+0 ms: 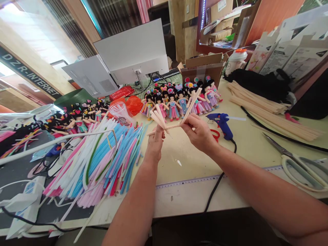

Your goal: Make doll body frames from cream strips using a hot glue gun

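My left hand [155, 140] is closed on a small bundle of cream pipe cleaners [159, 119] that fan upward from its fingers. My right hand [198, 131] pinches the other end of one cream pipe cleaner [191, 104] that stretches between both hands and sticks up toward the dolls. Both hands hover above the pale table [194, 160]. Behind them stands a row of several small pipe-cleaner dolls [179, 99] with black hair and coloured dresses.
A heap of blue, pink and white pipe cleaners [102, 157] lies at left. A blue glue gun [221, 123] with its black cord sits to the right, then cream sticks [258, 102] and large scissors [297, 164]. More dolls [77, 119], monitors [133, 51] and a cardboard box [202, 66] stand behind.
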### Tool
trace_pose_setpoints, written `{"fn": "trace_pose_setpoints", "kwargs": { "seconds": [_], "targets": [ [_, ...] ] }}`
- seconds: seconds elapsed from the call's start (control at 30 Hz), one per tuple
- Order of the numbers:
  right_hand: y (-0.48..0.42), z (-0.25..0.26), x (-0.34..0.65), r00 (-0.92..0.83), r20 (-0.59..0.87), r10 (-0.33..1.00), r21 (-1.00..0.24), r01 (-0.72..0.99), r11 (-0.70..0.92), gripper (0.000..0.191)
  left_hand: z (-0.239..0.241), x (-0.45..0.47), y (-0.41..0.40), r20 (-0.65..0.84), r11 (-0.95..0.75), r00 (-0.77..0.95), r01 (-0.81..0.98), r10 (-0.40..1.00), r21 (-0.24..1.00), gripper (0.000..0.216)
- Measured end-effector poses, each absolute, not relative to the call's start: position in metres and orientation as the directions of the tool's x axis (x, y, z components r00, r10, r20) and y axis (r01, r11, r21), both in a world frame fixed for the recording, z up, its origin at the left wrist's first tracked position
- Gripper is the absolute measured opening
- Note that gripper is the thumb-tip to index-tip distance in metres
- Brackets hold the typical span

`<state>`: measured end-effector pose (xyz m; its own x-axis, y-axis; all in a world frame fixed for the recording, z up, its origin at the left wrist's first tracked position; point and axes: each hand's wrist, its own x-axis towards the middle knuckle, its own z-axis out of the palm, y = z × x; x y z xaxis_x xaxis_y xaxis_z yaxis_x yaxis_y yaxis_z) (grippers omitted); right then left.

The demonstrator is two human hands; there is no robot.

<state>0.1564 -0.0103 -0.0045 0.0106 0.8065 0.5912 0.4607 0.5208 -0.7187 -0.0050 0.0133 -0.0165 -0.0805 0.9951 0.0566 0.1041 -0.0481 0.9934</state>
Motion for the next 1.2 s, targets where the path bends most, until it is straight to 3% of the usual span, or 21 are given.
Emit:
{"fn": "trace_pose_setpoints", "kwargs": {
  "seconds": [0.1,0.37,0.57,0.73,0.93,1.2],
  "targets": [
    [-0.010,-0.004,0.158,-0.005,0.608,0.794,-0.697,0.475,0.537,0.021,-0.015,-0.007,0.014,0.029,-0.031,0.033,0.049,0.999,0.998,0.050],
    [-0.010,-0.006,0.158,-0.056,0.619,0.783,-0.653,0.518,0.553,0.018,-0.006,-0.009,0.010,-0.183,0.231,0.297,-0.135,0.937,0.964,0.042],
    [-0.011,-0.010,0.155,-0.134,0.617,0.775,-0.631,0.504,0.590,0.019,-0.005,-0.005,0.008,-0.176,0.226,0.261,-0.176,0.949,0.958,0.028],
    [-0.009,-0.013,0.155,-0.151,0.576,0.804,-0.638,0.532,0.557,0.022,-0.010,-0.006,0.011,-0.126,0.147,0.171,-0.120,0.977,0.982,0.029],
    [-0.008,-0.014,0.157,-0.166,0.523,0.836,-0.639,0.573,0.513,0.021,-0.014,-0.007,0.012,0.055,-0.055,0.094,0.002,0.994,0.998,0.025],
    [-0.006,-0.011,0.157,-0.117,0.462,0.879,-0.702,0.558,0.444,0.021,-0.014,-0.009,0.010,0.225,-0.242,0.126,0.141,0.966,0.960,0.022]
  ]
}}
